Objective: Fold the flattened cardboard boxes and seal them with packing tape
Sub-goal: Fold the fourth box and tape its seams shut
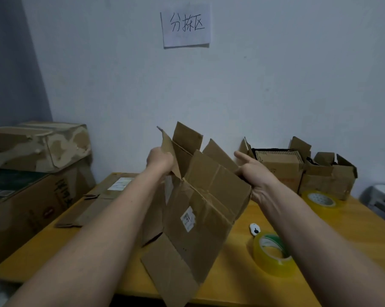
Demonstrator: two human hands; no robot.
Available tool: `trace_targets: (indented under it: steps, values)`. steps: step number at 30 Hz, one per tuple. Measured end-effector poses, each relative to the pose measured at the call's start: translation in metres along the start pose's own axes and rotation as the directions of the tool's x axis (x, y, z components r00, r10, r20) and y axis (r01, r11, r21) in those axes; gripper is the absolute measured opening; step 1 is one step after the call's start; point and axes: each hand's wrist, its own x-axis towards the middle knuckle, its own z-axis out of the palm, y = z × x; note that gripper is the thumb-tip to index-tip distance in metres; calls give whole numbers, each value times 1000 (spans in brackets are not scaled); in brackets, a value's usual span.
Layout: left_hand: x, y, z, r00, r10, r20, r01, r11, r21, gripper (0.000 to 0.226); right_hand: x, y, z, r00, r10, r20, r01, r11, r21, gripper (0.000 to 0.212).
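Fingers of the left hand (159, 159) and right hand (252, 171) grip a half-opened cardboard box (200, 200) above the surface (238, 282); two tape rolls (273, 253) lie right, open boxes (302, 169) far right, flattened cardboard (92, 207) left.

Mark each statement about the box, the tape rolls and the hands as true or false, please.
1. Both hands hold the cardboard box. True: the left hand grips a flap, the right hand grips the far edge.
2. Two tape rolls lie on the table. True: the near tape roll and the far tape roll.
3. The box is sealed with tape. False: its flaps stand open.
4. The small white cutter is in the right hand. False: it lies on the table.
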Motion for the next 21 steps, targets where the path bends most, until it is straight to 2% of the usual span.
trace_targets:
  steps: [2,6,8,12,14,16,18,20,21]
  values:
    - [-1,-1,-16,999,-39,16,42,980,-196,22,7,-9,-3,998,-32,-59,29,999,-44,69]
    - [-2,6,-51,985,-59,165,138,841,-522,20,16,-22,-6,983,-105,-150,82,985,-155,56]
    - [-2,6,-68,965,-83,247,220,766,-604,19,21,-26,-4,966,-149,-211,101,970,-221,53]
    - [0,-7,-93,928,-166,335,361,627,-690,17,27,-41,-1,948,-148,-282,91,974,-205,27]
    - [-2,-20,-90,924,-208,320,381,552,-742,17,30,-44,1,945,-154,-289,103,977,-185,28]
    - [-3,-36,-75,941,-227,252,335,509,-793,23,32,-39,7,952,-172,-254,123,973,-197,31]
    - [-2,-52,-57,953,-223,203,294,530,-795,21,36,-32,12,958,-183,-219,140,970,-199,49]
    - [3,-60,-42,952,-206,226,306,641,-703,4,46,-29,14,965,-169,-199,134,975,-177,51]
    - [8,-61,-36,948,-187,259,314,688,-654,5,53,-28,13,967,-165,-195,127,973,-194,49]
